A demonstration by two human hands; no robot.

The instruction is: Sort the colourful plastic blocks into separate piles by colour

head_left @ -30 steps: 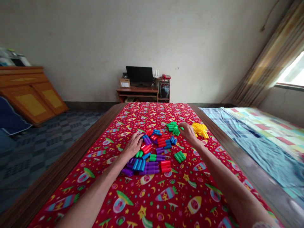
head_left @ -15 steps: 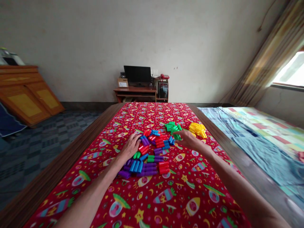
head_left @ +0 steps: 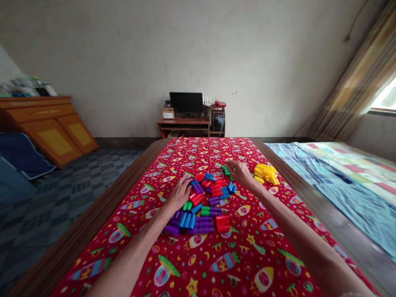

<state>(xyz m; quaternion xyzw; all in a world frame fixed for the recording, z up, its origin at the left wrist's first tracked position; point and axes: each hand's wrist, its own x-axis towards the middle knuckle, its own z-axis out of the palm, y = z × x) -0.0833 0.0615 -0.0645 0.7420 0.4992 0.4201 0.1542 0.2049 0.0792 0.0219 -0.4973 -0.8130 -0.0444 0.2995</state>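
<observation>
The right hand [head_left: 243,173] is moving over the green plastic blocks [head_left: 227,170], its grip impossible to tell. The left hand [head_left: 178,194] is lying spread beside the purple blocks [head_left: 196,187].

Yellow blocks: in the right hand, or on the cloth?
On the cloth: the yellow plastic blocks lie heaped on the red printed cloth, apart from the right hand beside them.

I couldn't tell if the right hand [head_left: 243,173] gripped the green block [head_left: 227,170] under its fingers. The window [head_left: 385,95] ran off the right edge; items [head_left: 31,88] on the wooden cabinet [head_left: 46,123] were too small to read.
</observation>
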